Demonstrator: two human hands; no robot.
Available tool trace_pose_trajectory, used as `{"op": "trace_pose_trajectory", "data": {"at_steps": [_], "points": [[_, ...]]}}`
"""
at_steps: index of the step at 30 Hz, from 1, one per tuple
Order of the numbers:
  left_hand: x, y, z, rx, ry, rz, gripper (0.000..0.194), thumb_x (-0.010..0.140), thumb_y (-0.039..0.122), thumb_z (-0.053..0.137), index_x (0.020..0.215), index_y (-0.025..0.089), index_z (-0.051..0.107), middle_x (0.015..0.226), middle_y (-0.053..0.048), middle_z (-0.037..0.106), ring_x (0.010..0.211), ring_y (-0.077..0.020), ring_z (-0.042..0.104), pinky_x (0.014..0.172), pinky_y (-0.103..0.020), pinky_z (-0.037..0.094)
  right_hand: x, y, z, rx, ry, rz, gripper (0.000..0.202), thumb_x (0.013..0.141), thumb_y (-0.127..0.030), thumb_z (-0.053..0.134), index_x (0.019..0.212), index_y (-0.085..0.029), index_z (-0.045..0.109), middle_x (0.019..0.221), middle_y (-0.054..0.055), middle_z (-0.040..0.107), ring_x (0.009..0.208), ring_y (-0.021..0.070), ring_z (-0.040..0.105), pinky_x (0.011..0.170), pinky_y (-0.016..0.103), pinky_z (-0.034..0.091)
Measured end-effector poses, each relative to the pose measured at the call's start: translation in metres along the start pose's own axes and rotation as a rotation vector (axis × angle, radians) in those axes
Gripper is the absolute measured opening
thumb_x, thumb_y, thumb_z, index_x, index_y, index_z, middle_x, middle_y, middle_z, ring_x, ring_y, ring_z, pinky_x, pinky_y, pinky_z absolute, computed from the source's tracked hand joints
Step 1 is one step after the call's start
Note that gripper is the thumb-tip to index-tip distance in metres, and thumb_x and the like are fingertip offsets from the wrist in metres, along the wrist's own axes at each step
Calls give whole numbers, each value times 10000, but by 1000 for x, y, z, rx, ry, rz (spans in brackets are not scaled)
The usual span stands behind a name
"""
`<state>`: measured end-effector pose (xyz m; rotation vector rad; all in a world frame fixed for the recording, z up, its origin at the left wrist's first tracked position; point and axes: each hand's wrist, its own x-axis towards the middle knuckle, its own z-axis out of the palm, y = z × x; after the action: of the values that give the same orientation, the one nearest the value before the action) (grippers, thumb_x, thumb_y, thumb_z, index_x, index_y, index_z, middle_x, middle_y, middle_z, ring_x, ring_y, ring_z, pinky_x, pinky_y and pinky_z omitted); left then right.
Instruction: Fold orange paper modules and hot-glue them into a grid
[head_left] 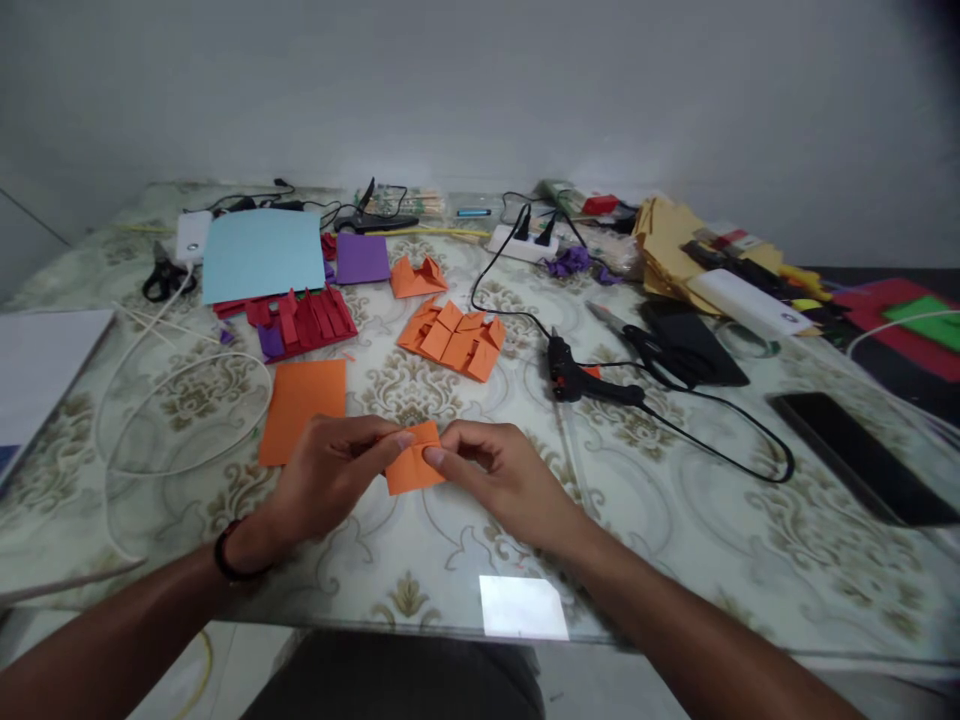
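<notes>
Between my two hands is a small folded square of orange paper (415, 470), creased across its middle and held just above the table. My left hand (337, 465) pinches its left side, thumb on top. On the other side my right hand (499, 470) pinches the right edge, its thumb pressing near the centre crease. Behind my left hand lies a flat orange paper sheet (306, 395). Farther back sit a folded orange paper piece (454, 338) with several flaps and a smaller folded orange piece (418, 277).
A black glue gun (589, 380) with a trailing cord lies right, beside black-handled scissors (660, 350) and a phone (862, 455). Red folded paper (311, 322), a light blue sheet (262, 250) and a purple square (362, 258) are back left. A white cable (187, 470) loops at left.
</notes>
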<state>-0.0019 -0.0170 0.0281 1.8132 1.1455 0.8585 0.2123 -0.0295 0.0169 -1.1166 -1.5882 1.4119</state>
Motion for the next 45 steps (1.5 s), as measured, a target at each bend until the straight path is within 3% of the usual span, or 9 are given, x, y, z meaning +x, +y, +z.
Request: {"op": "trace_pose_trajectory", "data": {"at_steps": [6,10,13,20,23,29,35,41,45], "points": [[3,-8,4,-234,60,-60,144,953,316,694,1017,198,745,617,44,553,545,-97,402,500,-214,327,1,3,-7,79,-17,17,312,1028,-446,600,852,-191,635,704,-34,521,646,119,496,616,261,411],[6,-17,2,-392,96,-88,101,931,294,726,920,200,761,703,13,606,636,-113,515,583,-215,430,2,3,-15,45,19,-240,314,991,-206,636,1296,-280,638,1155,46,663,1034,172,651,920,337,545],[6,-16,1,-550,-37,-203,160,935,346,733,938,191,770,787,-21,699,694,-149,658,652,-252,534,2,3,-17,-92,33,-377,307,933,-152,724,1202,-300,741,1286,64,637,1216,210,626,1033,383,529],[5,0,-6,-547,-307,-201,459,922,628,705,1142,229,764,1134,-92,769,1057,-277,750,926,-410,620,5,6,-13,-152,153,-302,37,931,-237,781,919,-245,815,1067,54,735,1002,193,709,944,381,548],[8,-6,-6,-320,-249,-166,272,951,454,730,1101,237,796,1149,-71,769,1088,-249,721,894,-335,597,5,5,-13,-141,162,-253,62,930,-267,779,894,-235,817,1054,59,742,982,197,717,896,363,566],[10,-19,0,-430,-148,-102,131,907,299,776,983,202,820,1084,-90,789,1004,-219,737,879,-318,587,6,10,-9,-107,193,-155,117,905,-327,786,863,-219,793,946,54,729,838,185,688,676,301,538],[10,-11,0,-308,-17,-101,173,864,270,791,709,194,785,1089,-83,783,1042,-216,722,891,-305,560,9,10,-7,87,150,-39,218,840,-421,841,847,-213,777,921,41,721,767,157,632,655,287,509],[8,-12,6,-415,82,-156,132,810,277,833,787,183,742,1089,-68,748,845,-159,698,726,-261,568,9,9,-7,318,143,13,230,781,-417,889,779,-212,786,1069,41,733,875,153,669,741,279,563],[8,-9,5,-349,34,-139,100,841,277,802,887,188,799,1129,-97,754,969,-210,708,780,-292,569,8,7,-7,373,91,110,276,764,-411,912,808,-196,745,709,-30,641,592,90,517,544,224,424]]}}
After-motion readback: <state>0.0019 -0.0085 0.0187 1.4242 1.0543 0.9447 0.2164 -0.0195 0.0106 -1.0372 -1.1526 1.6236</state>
